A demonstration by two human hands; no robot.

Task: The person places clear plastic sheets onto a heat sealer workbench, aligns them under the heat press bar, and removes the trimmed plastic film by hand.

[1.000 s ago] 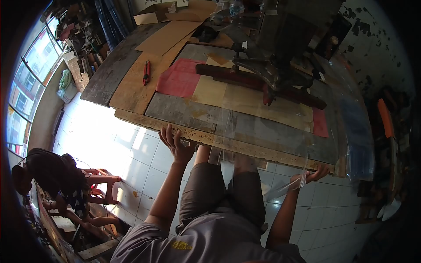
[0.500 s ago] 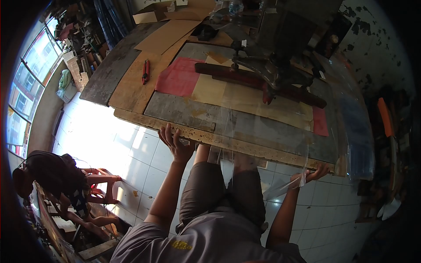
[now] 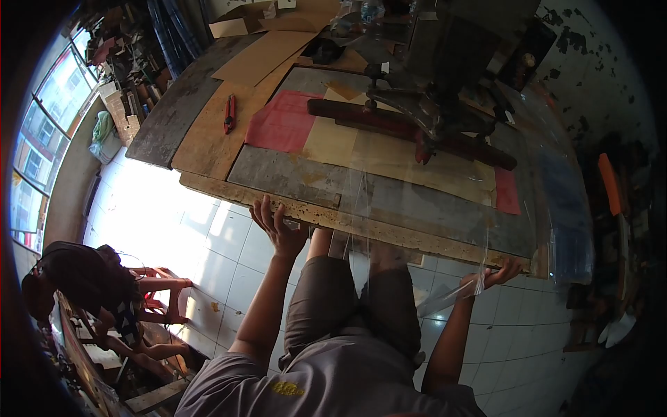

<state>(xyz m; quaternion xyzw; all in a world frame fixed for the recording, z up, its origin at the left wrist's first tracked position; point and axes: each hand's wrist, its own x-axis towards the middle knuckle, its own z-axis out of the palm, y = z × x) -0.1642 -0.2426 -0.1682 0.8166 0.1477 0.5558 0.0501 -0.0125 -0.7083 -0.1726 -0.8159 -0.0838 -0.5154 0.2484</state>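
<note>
My left hand [image 3: 280, 231] rests against the front wooden edge of the worktable [image 3: 229, 192], fingers spread and pointing up over the rim. At the right end of that edge is my right hand [image 3: 501, 272], its fingers curled, with a gathered corner of a clear plastic sheet [image 3: 451, 297] at the thumb. The sheet runs over the grey board and hangs down above my lap. Above the board, a press with a long red-brown bar [image 3: 379, 118] sits over a yellowish strip [image 3: 417, 174]. A pink piece [image 3: 281, 121] lies at its left end, another pink piece [image 3: 507, 191] at its right.
A red cutter [image 3: 230, 114] lies on the wooden part of the table, near brown cardboard [image 3: 267, 59]. More clear plastic [image 3: 571, 236] hangs off the right side. At the lower left, another person [image 3: 90, 285] bends beside a red stool [image 3: 163, 295].
</note>
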